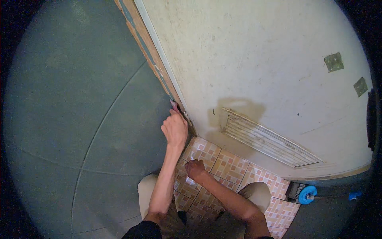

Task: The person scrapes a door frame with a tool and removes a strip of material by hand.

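Tool [174, 105], small, pinkish, pinched in left hand's [175, 126] fingers, pointing up-frame; long axis roughly along wooden frame [140, 23]. Right hand [194, 169] lower, farther, curled; can't tell if holding.

Two hands in play here, one left hand [175, 128] and one right hand [195, 169], and just one small pinkish tool [174, 106]! I'm counting one pale door [238, 51], one louvred vent [268, 138], two square patches [334, 62], one blue disc [306, 194], two khaki knees [147, 192].

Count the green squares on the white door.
2: the upper square on the door, toward picture right, and the lower square, below and right of it.
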`<state>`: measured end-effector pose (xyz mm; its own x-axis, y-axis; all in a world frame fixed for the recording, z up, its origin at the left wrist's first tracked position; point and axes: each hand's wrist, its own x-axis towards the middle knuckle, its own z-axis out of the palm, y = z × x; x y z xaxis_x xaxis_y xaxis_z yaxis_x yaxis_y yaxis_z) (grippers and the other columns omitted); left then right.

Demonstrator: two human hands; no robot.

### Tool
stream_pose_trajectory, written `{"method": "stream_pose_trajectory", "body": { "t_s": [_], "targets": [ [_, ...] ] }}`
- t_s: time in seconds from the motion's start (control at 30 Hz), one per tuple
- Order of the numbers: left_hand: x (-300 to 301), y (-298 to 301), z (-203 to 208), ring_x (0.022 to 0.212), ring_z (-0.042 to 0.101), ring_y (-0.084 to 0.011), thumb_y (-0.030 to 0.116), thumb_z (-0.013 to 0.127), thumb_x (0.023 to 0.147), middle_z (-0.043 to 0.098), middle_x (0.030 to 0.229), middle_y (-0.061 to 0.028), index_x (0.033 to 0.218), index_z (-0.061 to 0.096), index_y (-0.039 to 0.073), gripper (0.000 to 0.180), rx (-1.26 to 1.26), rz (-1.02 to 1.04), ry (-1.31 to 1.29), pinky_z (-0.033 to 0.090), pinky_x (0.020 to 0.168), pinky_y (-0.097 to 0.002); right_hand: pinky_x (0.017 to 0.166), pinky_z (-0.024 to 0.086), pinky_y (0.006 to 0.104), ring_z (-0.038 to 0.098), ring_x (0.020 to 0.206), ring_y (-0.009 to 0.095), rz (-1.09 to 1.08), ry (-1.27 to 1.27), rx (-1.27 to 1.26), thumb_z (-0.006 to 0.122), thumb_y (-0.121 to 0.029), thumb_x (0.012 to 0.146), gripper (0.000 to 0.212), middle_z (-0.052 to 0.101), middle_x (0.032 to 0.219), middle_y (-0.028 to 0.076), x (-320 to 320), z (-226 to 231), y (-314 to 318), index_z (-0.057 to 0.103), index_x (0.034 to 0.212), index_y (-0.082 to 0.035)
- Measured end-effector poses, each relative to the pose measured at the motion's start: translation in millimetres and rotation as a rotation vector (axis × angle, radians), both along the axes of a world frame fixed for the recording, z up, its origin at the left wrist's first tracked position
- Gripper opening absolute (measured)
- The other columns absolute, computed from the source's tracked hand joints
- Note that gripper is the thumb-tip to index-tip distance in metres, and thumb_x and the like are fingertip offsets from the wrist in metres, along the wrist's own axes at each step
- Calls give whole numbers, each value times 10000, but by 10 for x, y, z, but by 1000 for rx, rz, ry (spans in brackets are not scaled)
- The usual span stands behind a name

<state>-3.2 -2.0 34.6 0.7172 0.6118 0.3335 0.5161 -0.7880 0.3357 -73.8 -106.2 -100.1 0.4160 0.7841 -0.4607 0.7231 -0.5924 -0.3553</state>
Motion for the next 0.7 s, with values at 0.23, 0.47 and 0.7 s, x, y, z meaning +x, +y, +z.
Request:
{"method": "stream_pose_trajectory", "body": {
  "t_s": [0.23, 0.47, 0.7],
  "targets": [
    [-32, -41, 278, 639, 645, -425, 144, 441, 923, 627, 670, -269, 983, 540, -103, 272, 52, -12, -73, 501, 575, -532, 819, 472, 445, 597, 1026, 298, -13, -29, 24, 566, -142, 814, 246, 645, 1048, 125, 2, -92, -36, 650, 1037, -82],
    [-45, 30, 180, 642, 647, -427, 127, 467, 897, 635, 688, -266, 972, 548, -84, 238, 88, 11, 1, 508, 581, -532, 832, 466, 453, 599, 1018, 290, 4, -37, -24, 586, -144, 809, 246, 644, 1056, 119, -12, 16, 13, 649, 1038, -78],
    [-35, 39, -86, 666, 650, -431, 98, 478, 861, 638, 700, -269, 990, 547, -102, 248, 47, -50, 57, 515, 604, -526, 822, 477, 450, 607, 996, 299, -24, -7, 5, 594, -131, 790, 232, 647, 1034, 134, -12, -46, 14, 659, 1004, -68]
  ]
}}
